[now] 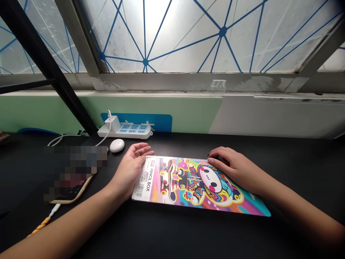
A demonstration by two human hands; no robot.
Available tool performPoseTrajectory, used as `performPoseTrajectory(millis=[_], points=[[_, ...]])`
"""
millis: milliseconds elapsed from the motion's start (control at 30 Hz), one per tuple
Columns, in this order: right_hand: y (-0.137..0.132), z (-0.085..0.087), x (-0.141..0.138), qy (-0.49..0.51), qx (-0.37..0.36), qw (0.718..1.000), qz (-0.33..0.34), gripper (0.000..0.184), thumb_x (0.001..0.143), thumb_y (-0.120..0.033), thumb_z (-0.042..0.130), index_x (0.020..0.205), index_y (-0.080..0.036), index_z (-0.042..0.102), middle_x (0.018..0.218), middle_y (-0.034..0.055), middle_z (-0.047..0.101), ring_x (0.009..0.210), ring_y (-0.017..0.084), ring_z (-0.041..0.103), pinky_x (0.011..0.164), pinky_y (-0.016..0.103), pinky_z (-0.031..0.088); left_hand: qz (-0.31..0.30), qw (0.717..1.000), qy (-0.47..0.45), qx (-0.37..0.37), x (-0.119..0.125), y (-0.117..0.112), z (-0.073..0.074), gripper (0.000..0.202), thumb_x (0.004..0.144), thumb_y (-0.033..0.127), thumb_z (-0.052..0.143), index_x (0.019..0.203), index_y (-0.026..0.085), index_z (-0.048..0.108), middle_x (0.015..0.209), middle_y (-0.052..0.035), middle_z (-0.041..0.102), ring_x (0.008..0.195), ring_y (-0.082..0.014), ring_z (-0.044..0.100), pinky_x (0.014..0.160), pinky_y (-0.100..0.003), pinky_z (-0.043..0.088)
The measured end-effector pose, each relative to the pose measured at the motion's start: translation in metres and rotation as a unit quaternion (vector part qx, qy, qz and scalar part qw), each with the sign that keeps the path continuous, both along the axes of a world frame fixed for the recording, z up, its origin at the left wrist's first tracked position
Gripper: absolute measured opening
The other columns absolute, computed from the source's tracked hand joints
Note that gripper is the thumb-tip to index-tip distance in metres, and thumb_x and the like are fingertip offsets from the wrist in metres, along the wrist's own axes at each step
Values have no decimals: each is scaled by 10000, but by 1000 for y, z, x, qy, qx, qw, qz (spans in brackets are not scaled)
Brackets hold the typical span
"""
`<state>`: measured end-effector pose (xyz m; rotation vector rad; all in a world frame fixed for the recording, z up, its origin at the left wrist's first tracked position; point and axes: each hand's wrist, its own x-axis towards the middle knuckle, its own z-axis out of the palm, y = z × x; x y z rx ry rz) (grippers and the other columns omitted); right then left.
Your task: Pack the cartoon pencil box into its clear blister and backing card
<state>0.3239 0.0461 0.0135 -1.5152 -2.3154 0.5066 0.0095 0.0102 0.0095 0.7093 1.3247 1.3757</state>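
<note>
A flat, glossy pencil box (201, 185) with rounded corners lies lengthwise across the middle of the matte black bench (172, 235), well clear of the bench's far edge; its printed face is smooth and bright, showing a cartoon figure with a skateboard in pink, teal and yellow, with a white label strip and barcode at its left end; how thick it is, I cannot tell.

The left hand (129, 169) is at the box's left end, thumb against the far-left corner, the other fingers loosely stretched and slightly parted beyond it, the hand fairly wide; the right hand (233, 163) rests at the box's far long edge, right of its middle, fingers bent and half curled, with a dark gap between thumb and forefinger; whether it grips the edge, I cannot tell; the box thus sits between the two hands, mostly on their near side.

Left of the left hand lies a phone (70, 197), its screen blurred out, with a beige rim and a cable (43, 223) wrapped in yellow; a rounded, smooth white case (117, 145) sits just beyond that hand; along the bench's far edge stands a white plastic power strip (128, 132), a boxy adapter (112, 123) plugged into its left end.
</note>
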Motion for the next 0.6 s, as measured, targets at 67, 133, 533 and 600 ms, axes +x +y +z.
performPoseTrajectory(millis=[67,133,533,600], points=[[-1,1,-1,4,1,1000,1,430,987,-608,454,983,-259,705,1096,92,735,1047,302,653,868,446,530,-4,1000,6,0,0,0,0,254,902,0,587,1049,202,631,1213,-110,701,1065,-206,730,696,-231,608],[-2,2,-2,6,-1,1000,1,423,991,-595,455,978,-255,707,1091,92,736,1040,296,652,874,442,528,-11,1000,9,-1,-1,0,0,231,908,14,604,1043,201,627,1219,-111,703,1019,-203,743,679,-236,613],[1,-2,2,8,-5,1000,10,425,989,-592,463,997,-251,716,1114,100,730,1044,301,651,893,465,528,-4,996,-84,-26,-2,2,1,333,785,-44,503,1007,178,613,1220,-129,738,1113,-240,743,746,-293,635],[1,-2,2,5,-6,1000,12,427,990,-593,460,1004,-250,714,1117,97,727,1048,298,651,898,464,527,-10,996,-87,-26,-1,1,2,376,751,-61,499,1015,184,607,1232,-125,736,1125,-245,739,759,-305,635]])
